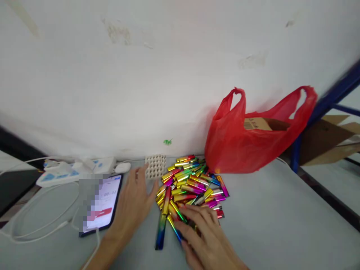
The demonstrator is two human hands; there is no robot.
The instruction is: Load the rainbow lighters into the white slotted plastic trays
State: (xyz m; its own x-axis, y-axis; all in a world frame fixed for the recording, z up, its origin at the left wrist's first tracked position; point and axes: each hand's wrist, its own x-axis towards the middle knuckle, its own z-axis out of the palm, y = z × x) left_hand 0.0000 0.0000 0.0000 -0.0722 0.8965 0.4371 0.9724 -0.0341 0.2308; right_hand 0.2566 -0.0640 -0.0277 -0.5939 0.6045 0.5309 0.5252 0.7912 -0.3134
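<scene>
A pile of slim, shiny metallic pieces (191, 183), tube-like and shaded in gold, red, magenta, green and blue, lies in the middle of the table. My right hand (206, 234) rests over the near side of the pile, its fingers stretched out and apart on the pieces. Beside the pile, my left hand (135, 198) is open, thumb spread, fingertips at the edge of a small whitish holder (155, 167) full of round holes. One blue-ended piece (161, 232) juts out toward me between my hands.
A red plastic bag (239, 150) with a cardboard box (257, 123) inside stands behind the pile at right. At left are a phone (108, 202), a power strip (104, 165), a white charger (123, 167) and a looping white cable (42, 238). A blue metal frame (295, 153) stands far right.
</scene>
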